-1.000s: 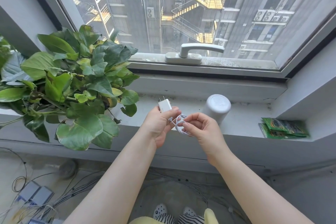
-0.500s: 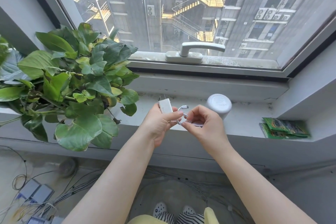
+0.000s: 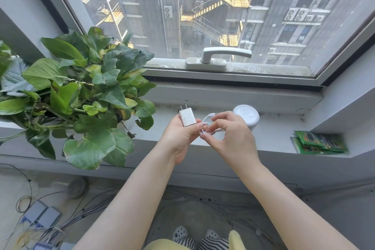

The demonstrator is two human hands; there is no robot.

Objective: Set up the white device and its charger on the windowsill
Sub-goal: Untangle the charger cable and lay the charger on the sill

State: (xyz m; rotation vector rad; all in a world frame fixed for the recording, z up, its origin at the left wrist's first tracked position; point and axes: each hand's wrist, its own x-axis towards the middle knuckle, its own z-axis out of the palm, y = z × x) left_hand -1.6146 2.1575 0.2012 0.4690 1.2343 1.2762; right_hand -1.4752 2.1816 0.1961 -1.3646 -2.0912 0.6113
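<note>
Holding the charger (image 3: 187, 118) in the left hand (image 3: 180, 138), prongs pointing toward 12 o'clock; pinching the coiled cable (image 3: 207, 127) with the right hand (image 3: 229, 136); standing upright on the windowsill (image 3: 274, 128), the white device (image 3: 246, 114) sitting toward 1 o'clock, touching or just behind the right hand, likely the nearer one.

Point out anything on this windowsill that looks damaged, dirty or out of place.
Dark grime speckles the grey windowsill along its back edge behind the white cylindrical device. Some leaves of the green potted plant are yellowed with brown edges. Nothing looks spilled or broken.

high-rise office: windowsill (image 3: 274, 130), floor cables (image 3: 85, 215), neighbouring tower (image 3: 203, 6).
</note>
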